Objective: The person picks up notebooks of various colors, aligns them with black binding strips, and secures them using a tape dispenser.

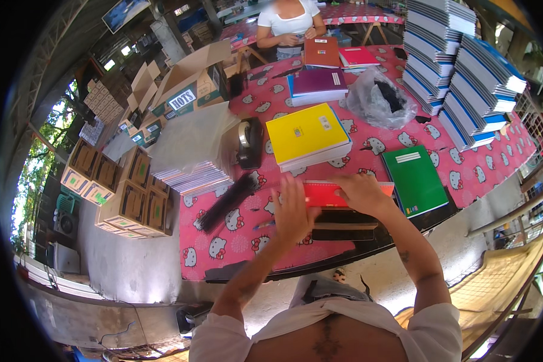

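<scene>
Left hand: here's my left hand (294,212), fingers straight and reaching away from me, the palm not closed, right by the left end of the red book.
Right hand: and over comes my right hand (363,193), bent across the red book's right half, fingers aimed left; whether it pinches or just presses, I cannot tell.
Red book: there's the red book (324,195), between my hands at the near side of the tabletop (220,247), long axis running left to right across my body, right end free of my fingers.
Hard to see: its cover shows as a narrow strip, so flat or tipped up is anyone's call; my left hand covers its left end, my right hand part of its upper edge.
Just under it: a dark box-like thing (344,232) with brown strips, its shape partly blocked by my right forearm.
Right side: a green notebook (415,181), long axis pointing away from me, slightly slanted.
Beyond: a yellow-covered stack (308,136), dead ahead.
Left side: black bristles (228,203) lying diagonally, a tape dispenser (249,145) past them.
Far side: a co-worker (289,24), cut off by the top edge.
</scene>
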{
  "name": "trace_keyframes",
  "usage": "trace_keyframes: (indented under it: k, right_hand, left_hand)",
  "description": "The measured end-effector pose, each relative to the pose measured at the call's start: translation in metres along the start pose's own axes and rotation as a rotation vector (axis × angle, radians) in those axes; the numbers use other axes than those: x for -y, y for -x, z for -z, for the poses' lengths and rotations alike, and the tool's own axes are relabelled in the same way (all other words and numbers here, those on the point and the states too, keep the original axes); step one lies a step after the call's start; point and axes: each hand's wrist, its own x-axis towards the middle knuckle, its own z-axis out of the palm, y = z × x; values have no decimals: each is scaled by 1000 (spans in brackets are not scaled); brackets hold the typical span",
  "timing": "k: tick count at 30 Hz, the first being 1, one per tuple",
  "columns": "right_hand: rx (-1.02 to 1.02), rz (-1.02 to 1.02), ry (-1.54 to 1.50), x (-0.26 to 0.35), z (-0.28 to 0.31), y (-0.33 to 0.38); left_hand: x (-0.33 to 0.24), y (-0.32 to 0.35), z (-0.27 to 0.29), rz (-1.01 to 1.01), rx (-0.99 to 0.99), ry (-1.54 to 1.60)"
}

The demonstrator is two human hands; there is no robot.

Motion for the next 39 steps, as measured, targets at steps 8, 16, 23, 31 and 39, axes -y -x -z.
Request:
trace_keyframes:
  k: [8, 16, 23, 31, 39]
  right_hand:
    - [151, -45, 72, -4, 9, -8]
    - [89, 6, -6, -8, -3, -4]
    - [37, -13, 53, -15, 3, 2]
    - [14, -20, 48, 0, -1, 1]
    - [-276, 93, 227, -17, 34, 38]
  left_hand:
    - [4, -21, -9, -24, -8, 40]
    - [-8, -21, -2, -32, 110, -141]
    - [-43, -19, 9, -173, 611, -150]
    - [-26, 15, -25, -301, 118, -11]
    - [-35, 39, -16, -319, 155, 104]
